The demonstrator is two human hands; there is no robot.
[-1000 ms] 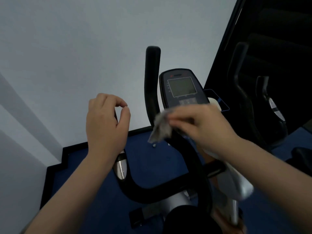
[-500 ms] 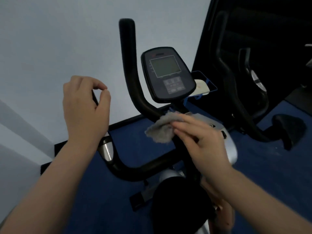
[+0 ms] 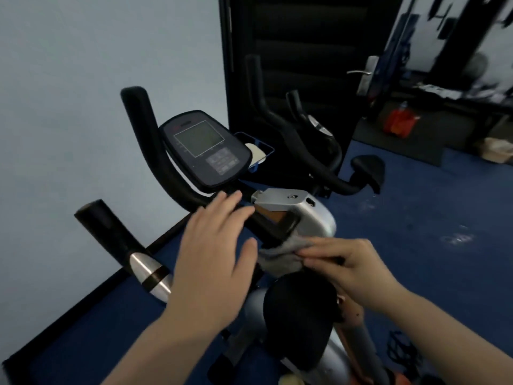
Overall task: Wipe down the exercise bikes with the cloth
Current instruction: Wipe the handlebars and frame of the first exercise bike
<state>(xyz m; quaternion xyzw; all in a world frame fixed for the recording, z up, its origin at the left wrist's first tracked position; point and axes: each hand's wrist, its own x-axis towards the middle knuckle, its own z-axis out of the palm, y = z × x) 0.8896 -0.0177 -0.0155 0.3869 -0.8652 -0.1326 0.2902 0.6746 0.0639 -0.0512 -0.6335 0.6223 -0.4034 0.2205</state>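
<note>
right hand (image 3: pixel 352 269) pinches grey cloth (image 3: pixel 280 255) against bike stem; left hand (image 3: pixel 213 262) spread, empty.

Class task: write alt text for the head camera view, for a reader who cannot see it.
A right hand presses a grey cloth against an exercise bike's black handlebar stem, below its console. The left hand hovers open beside it; a second bike stands behind.

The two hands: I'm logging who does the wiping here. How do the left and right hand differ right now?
The left hand is open, fingers spread, and holds nothing; the right hand is closed, pinching the grey cloth. The left hand reaches toward the black handlebar below the console; the right hand sits lower, pressing the cloth near the bike's post. Both are bare and show their backs to the camera.
</note>
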